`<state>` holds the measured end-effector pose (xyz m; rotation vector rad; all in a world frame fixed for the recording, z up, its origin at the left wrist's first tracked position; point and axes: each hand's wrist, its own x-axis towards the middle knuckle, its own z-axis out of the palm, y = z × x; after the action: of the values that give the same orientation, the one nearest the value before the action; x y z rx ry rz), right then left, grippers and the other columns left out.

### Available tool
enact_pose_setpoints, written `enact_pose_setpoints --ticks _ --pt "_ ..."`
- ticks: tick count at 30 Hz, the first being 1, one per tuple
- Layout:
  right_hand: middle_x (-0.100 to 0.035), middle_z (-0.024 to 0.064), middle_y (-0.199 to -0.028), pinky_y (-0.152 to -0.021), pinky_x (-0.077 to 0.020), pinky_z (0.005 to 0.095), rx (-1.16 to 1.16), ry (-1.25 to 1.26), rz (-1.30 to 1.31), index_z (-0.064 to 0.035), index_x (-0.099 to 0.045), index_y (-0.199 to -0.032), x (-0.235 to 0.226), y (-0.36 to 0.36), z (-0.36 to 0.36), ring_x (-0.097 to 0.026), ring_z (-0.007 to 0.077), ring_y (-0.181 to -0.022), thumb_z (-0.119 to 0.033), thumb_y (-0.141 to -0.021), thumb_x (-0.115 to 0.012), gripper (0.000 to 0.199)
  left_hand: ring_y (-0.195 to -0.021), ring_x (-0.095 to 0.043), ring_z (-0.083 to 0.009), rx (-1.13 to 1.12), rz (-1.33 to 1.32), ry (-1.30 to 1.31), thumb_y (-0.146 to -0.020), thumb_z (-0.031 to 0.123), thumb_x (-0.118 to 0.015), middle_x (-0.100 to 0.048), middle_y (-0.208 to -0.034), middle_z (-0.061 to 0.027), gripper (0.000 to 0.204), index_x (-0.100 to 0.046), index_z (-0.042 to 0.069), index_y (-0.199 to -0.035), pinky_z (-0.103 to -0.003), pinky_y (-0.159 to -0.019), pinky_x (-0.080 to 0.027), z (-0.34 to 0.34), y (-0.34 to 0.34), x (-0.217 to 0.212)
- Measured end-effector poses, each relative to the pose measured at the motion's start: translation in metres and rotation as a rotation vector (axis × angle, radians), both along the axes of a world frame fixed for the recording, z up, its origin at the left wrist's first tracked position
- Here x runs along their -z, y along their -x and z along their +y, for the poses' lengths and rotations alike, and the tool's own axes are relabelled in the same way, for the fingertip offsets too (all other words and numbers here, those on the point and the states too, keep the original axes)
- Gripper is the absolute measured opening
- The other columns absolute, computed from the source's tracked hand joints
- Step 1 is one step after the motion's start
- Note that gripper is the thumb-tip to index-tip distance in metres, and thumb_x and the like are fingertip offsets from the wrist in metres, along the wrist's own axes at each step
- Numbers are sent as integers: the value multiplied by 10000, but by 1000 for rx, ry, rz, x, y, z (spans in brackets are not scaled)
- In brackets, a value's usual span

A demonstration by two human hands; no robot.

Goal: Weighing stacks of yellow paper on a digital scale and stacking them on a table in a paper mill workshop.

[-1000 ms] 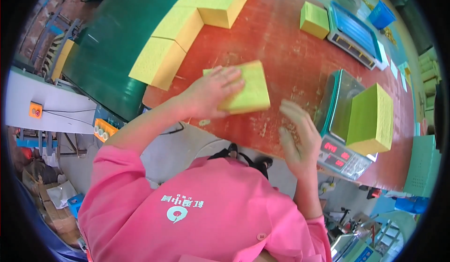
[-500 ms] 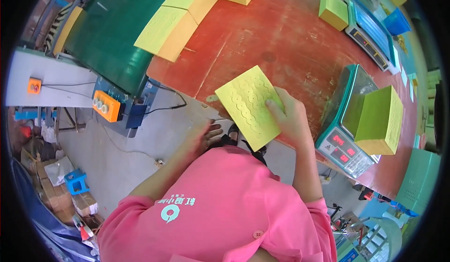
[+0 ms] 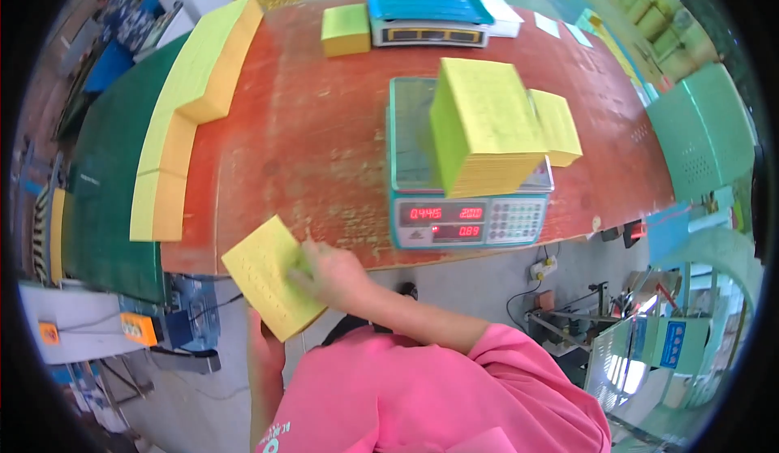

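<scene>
A small stack of yellow embossed paper sheets (image 3: 272,270) is tilted over the table's near edge, left of centre. My right hand (image 3: 334,276) grips its right side, thumb across the top face, slightly blurred. At the stack's lower corner is my left hand (image 3: 268,346), its fingers mostly hidden behind the paper; whether it holds the stack cannot be told. To the right, a tall stack of yellow paper (image 3: 491,112) rests on a digital scale (image 3: 471,230) with a lit red display. Another yellow stack (image 3: 558,128) shows just behind it on the right.
Several yellow paper blocks (image 3: 166,177) form a row along the left of the red table (image 3: 316,137), beside a green belt surface (image 3: 105,185). A second scale (image 3: 430,27) with a blue tray stands at the far side, a yellow block (image 3: 346,30) beside it.
The view has swung rightward, so the scale now appears nearer the centre. My right hand keeps hold of the paper stack. My left hand, open and apart before, is now at the stack's lower corner.
</scene>
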<state>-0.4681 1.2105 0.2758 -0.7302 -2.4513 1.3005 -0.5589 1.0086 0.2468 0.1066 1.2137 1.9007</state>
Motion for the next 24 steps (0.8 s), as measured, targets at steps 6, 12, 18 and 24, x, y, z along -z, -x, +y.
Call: enact_pose_setpoints --ticks 6,12,18,24 --pt "-651 239 -1006 -812 -512 437 -64 242 128 40 -543 -1143 12 -31 23 -659 357 -924 -328 -902 -633 448 -1315 -450 -246 129 445 184 -1019 271 -425 -446 -1446 -131 494 -371 11 -1436 -395 -1088 -374 15 -17 10" --pt "-654 239 -1076 -852 -507 391 56 333 160 42 -556 -1238 43 -83 41 -660 327 -979 -324 -927 -604 483 -1271 -502 -278 -74 -106 -54 -957 337 -508 -503 -1398 -117 558 -408 50 -1425 -444 -1060 -416 28 -26 -6" --pt "-618 157 -1193 -949 -461 363 53 773 205 32 -488 -1355 -23 -125 67 -591 232 -1101 -368 -967 -567 563 -1167 -584 -225 148 314 -114 -980 400 -439 -567 -1299 -131 552 -421 34 -1393 -379 -962 -490 66 -31 -59" --pt "-574 111 -1285 -977 -449 321 229 603 585 27 -433 -1414 -120 -168 123 -542 179 -1178 -353 -965 -586 608 -1143 -591 -182 456 360 -127 -997 370 -400 -579 -1281 -109 503 -451 25 -1359 -348 -927 -499 188 -33 -158"
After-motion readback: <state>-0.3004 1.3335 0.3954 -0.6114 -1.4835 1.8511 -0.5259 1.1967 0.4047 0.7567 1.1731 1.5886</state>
